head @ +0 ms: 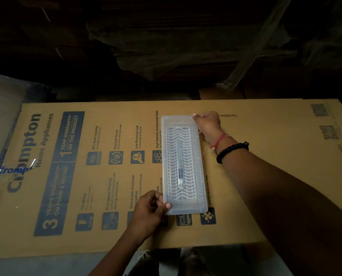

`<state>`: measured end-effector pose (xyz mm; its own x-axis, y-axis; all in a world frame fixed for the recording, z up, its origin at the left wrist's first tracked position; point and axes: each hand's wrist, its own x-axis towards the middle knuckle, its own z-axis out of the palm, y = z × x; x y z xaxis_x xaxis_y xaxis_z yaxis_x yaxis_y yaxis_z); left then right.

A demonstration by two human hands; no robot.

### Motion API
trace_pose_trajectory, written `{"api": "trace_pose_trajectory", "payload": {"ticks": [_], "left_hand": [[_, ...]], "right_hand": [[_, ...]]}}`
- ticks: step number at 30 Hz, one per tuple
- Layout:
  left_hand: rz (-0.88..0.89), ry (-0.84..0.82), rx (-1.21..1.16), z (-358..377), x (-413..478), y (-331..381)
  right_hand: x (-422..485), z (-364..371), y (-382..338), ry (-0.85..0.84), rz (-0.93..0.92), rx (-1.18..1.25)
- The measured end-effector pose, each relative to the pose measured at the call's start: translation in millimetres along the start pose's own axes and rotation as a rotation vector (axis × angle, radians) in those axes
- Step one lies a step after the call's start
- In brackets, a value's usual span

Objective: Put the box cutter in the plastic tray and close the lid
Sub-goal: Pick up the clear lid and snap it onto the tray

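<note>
A long translucent plastic tray (pixel 201 188) lies lengthwise on a flat printed cardboard sheet (pixel 265 176). Its clear lid (pixel 178 121) rests on top, and a wavy white grid shows through it. The slim box cutter (pixel 179 164) lies inside along the middle, seen through the lid. My left hand (pixel 149 212) pinches the near left corner of the lid and tray. My right hand (pixel 207 123) grips the far right corner, with its wrist wearing a red thread and a black band.
The cardboard sheet (pixel 106 176) spreads wide to the left and right of the tray. Dark stacked cardboard and plastic wrap (pixel 186 46) rise behind its far edge. A pale stack (pixel 1 108) stands at the left.
</note>
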<state>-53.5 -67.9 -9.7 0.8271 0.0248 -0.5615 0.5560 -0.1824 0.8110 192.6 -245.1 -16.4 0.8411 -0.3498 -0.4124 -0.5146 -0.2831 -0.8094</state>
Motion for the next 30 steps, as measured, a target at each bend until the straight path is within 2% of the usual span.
{"api": "trace_pose_trajectory", "payload": {"ticks": [8,11,14,17,20,22,25,27,30], "left_hand": [[-0.053,-0.030,0.011,0.1,1.4,3.2],[-0.102,-0.079,0.030,-4.2,5.2,8.2],[-0.145,-0.116,0.076,-11.1,7.4,14.0],[-0.170,-0.082,0.096,-15.4,10.2,21.4],[-0.093,0.059,0.105,-14.0,25.5,36.0],[0.071,0.149,0.201,-13.5,43.8,53.4],[0.353,0.120,0.529,-14.5,81.9,79.8],[0.372,0.028,0.750,-15.6,105.4,92.2],[0.327,-0.073,0.934,-18.5,124.7,98.2]], "right_hand": [[14.9,7.7,7.2,-0.022,0.089,0.017],[4.2,3.9,7.1,0.002,0.027,0.019],[-19.9,-6.6,8.7,-0.060,-0.043,-0.040],[-49.4,-18.2,20.1,-0.074,-0.081,-0.016],[-77.6,-25.3,39.2,-0.044,-0.031,0.010],[-89.9,-26.4,51.7,-0.031,-0.017,0.002],[-94.7,-24.9,61.9,-0.027,-0.033,0.017],[-93.7,-23.8,63.3,-0.022,-0.035,0.027],[-92.0,-21.7,68.2,-0.009,-0.062,0.034]]}}
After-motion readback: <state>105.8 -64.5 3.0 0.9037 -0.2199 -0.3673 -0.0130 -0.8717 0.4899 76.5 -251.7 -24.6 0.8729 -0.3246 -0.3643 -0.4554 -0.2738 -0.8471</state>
